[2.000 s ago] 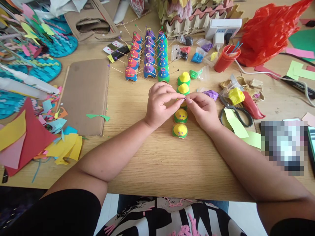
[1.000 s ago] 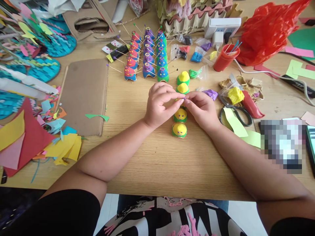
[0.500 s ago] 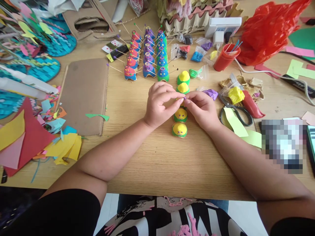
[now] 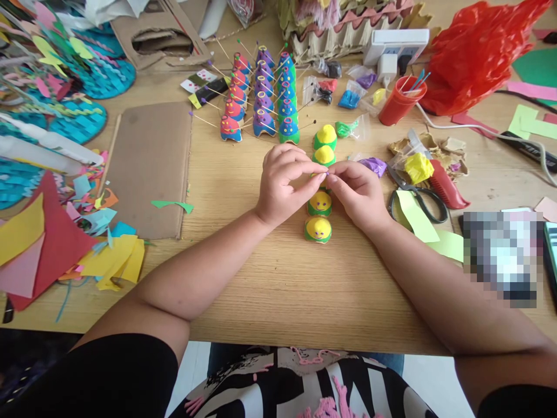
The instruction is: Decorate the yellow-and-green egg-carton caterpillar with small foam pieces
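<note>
Over the middle of the table, my left hand and my right hand meet fingertip to fingertip. A tiny bit of purple clay shows between the left thumb and forefinger, touched by the right fingertips. Beneath them runs a column of yellow-and-green egg-carton cups, one partly hidden by the fingers. The nearest cup carries purple eyes and a smile; the cup behind it has a face too. Right of my right hand lies a bag of purple clay.
Rows of painted cups with sticks stand behind. Scissors, a red cup and a red bag lie rightward. On the left are a cardboard sheet and paper scraps. Egg cartons stack at the back.
Both hands hold almost the same pose, fingertips still together around the purple bit. The view has shifted very slightly; nothing else has visibly moved.
</note>
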The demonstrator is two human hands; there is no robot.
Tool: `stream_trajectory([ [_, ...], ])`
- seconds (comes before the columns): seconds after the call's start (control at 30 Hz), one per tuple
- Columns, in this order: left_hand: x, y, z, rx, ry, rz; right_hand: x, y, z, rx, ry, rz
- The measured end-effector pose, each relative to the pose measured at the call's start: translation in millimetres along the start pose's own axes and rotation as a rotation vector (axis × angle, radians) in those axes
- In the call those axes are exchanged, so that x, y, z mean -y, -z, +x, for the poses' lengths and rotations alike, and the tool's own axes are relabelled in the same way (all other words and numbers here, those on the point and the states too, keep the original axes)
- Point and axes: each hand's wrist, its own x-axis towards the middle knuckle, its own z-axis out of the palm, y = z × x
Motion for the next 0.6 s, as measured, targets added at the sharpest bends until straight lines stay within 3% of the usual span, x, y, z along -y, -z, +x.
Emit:
stream_trajectory([
  [0.17, -2.3, 1.5, 0.2, 0.052, 0.053, 0.054, -0.3, 0.2, -0.2, -0.007, -0.012, -0.016],
  [0.6, -3.6, -0.6, 0.9, -0.028, 0.026, -0.022, -5.3, 0.4, -1.7, 0.012, 0.026, -0.061],
])
